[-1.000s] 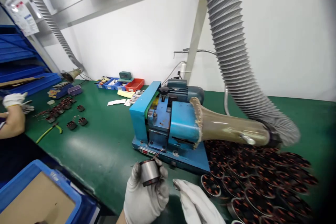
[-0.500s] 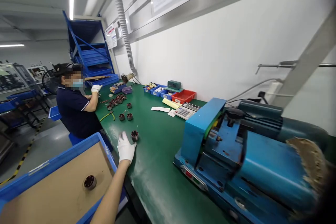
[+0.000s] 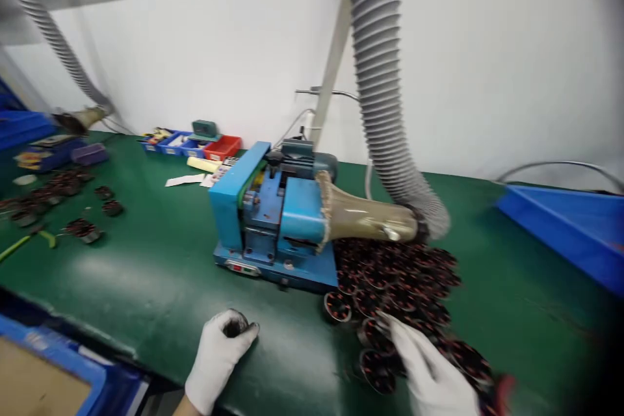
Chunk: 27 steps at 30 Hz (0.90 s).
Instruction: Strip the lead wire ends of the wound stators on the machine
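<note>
My left hand, in a white glove, hovers over or rests on the green tabletop near its front edge. Its fingers curl toward the thumb around a dark patch; whether that is a small part or blackened glove fabric I cannot tell. My right hand, also gloved and a little blurred, reaches over a pile of round stator cores with black and copper-coloured tops. Its fingertips close on the rim of one stator core at the near side of the pile. Another stator core sits just left of it.
A blue motor-driven machine stands mid-table, its tan funnel joined to a grey hose. A blue tray lies at right. More cores, pliers and small bins are at left. A blue crate stands lower left.
The view has swung right, bringing the pile and my right hand into sight. My left hand, earlier spread beside a lone core, is now curled in front of the machine. The co-worker has left the view.
</note>
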Tool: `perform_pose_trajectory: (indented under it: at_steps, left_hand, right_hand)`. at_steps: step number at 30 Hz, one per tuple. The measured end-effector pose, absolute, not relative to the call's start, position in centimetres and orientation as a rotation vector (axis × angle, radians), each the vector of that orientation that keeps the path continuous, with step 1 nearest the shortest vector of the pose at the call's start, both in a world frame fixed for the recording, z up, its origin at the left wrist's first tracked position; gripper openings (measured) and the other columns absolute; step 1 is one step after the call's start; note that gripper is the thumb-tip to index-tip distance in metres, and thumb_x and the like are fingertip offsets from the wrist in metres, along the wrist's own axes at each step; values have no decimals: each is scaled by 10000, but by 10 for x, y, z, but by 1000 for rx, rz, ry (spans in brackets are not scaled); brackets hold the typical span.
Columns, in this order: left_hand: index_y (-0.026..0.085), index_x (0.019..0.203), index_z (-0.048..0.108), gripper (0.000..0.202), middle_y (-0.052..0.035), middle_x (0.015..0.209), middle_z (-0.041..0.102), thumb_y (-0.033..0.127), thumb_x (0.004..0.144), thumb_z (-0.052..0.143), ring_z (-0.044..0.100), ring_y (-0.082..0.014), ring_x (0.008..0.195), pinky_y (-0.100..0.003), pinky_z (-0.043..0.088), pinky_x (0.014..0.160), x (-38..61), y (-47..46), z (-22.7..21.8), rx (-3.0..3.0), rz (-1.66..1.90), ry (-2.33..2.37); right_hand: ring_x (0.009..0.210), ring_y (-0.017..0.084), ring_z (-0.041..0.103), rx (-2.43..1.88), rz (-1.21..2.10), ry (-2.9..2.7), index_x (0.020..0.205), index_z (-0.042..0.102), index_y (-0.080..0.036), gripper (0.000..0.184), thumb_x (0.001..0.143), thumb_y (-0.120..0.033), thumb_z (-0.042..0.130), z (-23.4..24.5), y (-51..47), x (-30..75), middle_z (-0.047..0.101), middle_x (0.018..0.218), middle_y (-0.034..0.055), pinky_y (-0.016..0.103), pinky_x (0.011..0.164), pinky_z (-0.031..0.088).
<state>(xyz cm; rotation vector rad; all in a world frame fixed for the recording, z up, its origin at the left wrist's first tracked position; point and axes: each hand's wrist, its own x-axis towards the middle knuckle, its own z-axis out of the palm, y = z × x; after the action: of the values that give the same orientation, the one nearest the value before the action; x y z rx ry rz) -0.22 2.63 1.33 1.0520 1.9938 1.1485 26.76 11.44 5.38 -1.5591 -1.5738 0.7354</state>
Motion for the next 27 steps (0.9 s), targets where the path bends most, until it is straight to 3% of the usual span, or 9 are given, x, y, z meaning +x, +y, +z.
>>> perform_pose_trajectory:
  at_steps: [4, 9, 11, 13, 15, 17, 19, 24, 27]
  left_hand:
    - [182, 549, 602, 182, -14, 629, 636, 282, 661, 706, 590, -177, 646, -268, 428, 644, 23, 35, 17, 1197, 997, 1745]
    - [174, 548, 628, 141, -50, 693, 651, 237, 650, 702, 607, -201, 718, -290, 452, 707, 38, 40, 21, 1290, 936, 1639]
    - [159, 796, 680, 142, -94, 924, 669, 218, 669, 661, 619, -217, 875, -293, 473, 802, 41, 39, 22, 1218, 967, 1586]
    - [148, 1238, 522, 578, -133, 1150, 607, 155, 668, 615, 585, -223, 1042, -315, 458, 909, 47, 36, 23, 1084, 978, 1534]
    - [158, 1442, 206, 848, -156, 1284, 522, 98, 676, 565, 538, -221, 1143, -351, 417, 989, 56, 33, 24, 1052, 970, 1494]
    - [173, 1451, 187, 817, -158, 1398, 407, 95, 714, 530, 437, -231, 1261, -382, 325, 1076, 66, 31, 25, 1191, 980, 1469]
    - [190, 1399, 327, 664, -137, 1461, 314, 131, 763, 509, 346, -238, 1327, -389, 259, 1116, 75, 30, 27, 1279, 1070, 1472]
    - [193, 1133, 556, 466, -118, 1184, 545, 207, 680, 663, 565, -251, 1071, -350, 448, 951, 86, 34, 50, 1149, 1379, 1447]
    - [197, 1110, 554, 477, -90, 1073, 578, 173, 649, 675, 607, -227, 957, -307, 493, 845, 86, 38, 65, 1236, 1398, 1259]
  right_hand:
    - [1024, 308, 580, -1658, 411, -2165, 963, 712, -229, 303, 757, -429, 615, 66, 121, 243, 644, 1109, 105, 447, 892, 452]
    - [1003, 368, 553, -1771, -31, -2447, 915, 718, -144, 218, 738, -266, 683, 71, 126, 203, 627, 1100, 188, 484, 855, 423]
    - [982, 336, 568, -1737, -2, -2483, 819, 716, -164, 111, 771, -244, 656, 70, 126, 204, 641, 1061, 159, 451, 846, 436]
    - [976, 286, 585, -1689, 94, -2456, 803, 701, -199, 98, 810, -245, 614, 70, 120, 211, 625, 1101, 120, 404, 849, 456]
    - [959, 238, 608, -1601, 285, -2401, 846, 681, -227, 117, 836, -239, 565, 70, 108, 218, 585, 1179, 97, 351, 831, 486]
    - [898, 227, 639, -1473, 482, -2316, 867, 672, -241, 134, 836, -285, 549, 72, 92, 220, 580, 1185, 99, 333, 778, 519]
    - [834, 240, 655, -1348, 640, -2177, 864, 682, -248, 177, 803, -382, 583, 76, 78, 218, 627, 1079, 104, 331, 727, 536]
    - [708, 211, 653, -1151, 1337, -1446, 1041, 655, -203, 405, 787, -508, 577, 95, 79, 210, 678, 782, 73, 293, 672, 539]
    - [755, 223, 657, -1071, 1608, -1309, 919, 710, -169, 361, 727, -471, 665, 105, 97, 206, 699, 799, 84, 302, 705, 530]
